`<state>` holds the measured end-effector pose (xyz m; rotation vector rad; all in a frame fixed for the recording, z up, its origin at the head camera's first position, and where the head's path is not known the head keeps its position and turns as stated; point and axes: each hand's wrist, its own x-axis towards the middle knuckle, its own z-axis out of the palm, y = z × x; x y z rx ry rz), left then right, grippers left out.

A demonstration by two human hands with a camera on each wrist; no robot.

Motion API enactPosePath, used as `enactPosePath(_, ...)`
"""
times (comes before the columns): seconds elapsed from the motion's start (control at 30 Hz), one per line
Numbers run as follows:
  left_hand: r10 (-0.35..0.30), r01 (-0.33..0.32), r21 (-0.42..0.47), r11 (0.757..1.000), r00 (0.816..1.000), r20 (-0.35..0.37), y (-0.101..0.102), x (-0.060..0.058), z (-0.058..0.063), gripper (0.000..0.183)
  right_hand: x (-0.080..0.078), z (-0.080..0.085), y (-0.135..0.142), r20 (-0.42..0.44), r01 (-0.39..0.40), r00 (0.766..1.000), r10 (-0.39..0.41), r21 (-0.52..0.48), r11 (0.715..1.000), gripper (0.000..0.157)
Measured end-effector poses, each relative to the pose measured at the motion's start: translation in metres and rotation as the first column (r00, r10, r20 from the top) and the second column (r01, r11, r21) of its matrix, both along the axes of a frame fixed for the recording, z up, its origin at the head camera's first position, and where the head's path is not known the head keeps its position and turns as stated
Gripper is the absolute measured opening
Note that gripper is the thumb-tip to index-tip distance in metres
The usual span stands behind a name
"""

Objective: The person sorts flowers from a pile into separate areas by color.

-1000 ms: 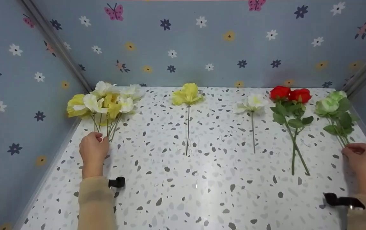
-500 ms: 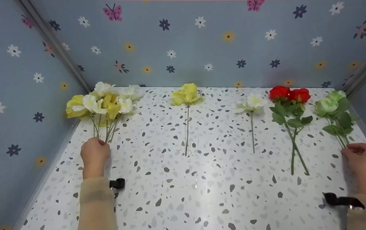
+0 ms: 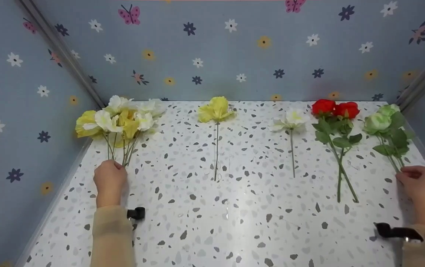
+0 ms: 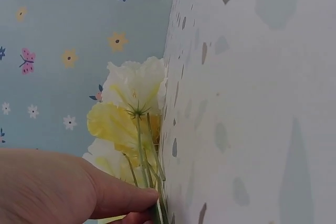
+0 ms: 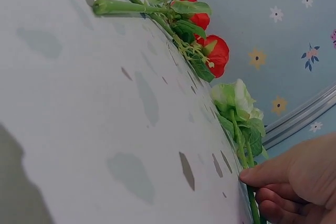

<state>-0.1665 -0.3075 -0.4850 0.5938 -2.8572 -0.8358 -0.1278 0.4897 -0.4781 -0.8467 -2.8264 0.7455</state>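
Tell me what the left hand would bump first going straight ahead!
The left hand would probably meet the yellow and white blossoms first, just past the stems it pinches. The patterned wall is behind; depth is unclear.

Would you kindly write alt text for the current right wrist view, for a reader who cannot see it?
The right hand pinches the stems of pale green flowers on a white, grey-flecked surface. Above and to their left lie red flowers with crossed stems, near a blue flower-patterned wall.

Yellow and white flowers (image 3: 126, 120) at left, overlapping, leafy pale green flowers (image 3: 380, 122) at right, perhaps two
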Motion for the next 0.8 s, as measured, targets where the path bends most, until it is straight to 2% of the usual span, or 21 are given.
enactPosePath(0.27,0.02,-0.02,0.025,0.999,1.0,0.004,0.001,0.0,0.007,0.018,-0.003,-0.002,0.005,0.016,0.007,1.0,-0.007,-0.016,1.0,0.039)
enactPosePath(0.47,0.011,-0.011,0.051,0.999,1.0,-0.006,0.008,0.001,0.017,0.018,-0.002,-0.001,0.008,0.017,-0.004,1.0,0.005,-0.037,0.999,0.04)
enactPosePath(0.67,0.003,0.003,0.102,0.995,0.999,-0.054,0.019,0.001,0.034,0.019,-0.001,0.009,0.006,0.043,0.057,0.998,-0.051,-0.145,0.988,0.047)
enactPosePath(0.8,0.0,0.019,0.173,0.985,0.994,-0.106,0.033,0.0,0.048,0.02,0.0,0.025,-0.004,0.001,0.062,0.998,-0.062,-0.184,0.981,0.051)
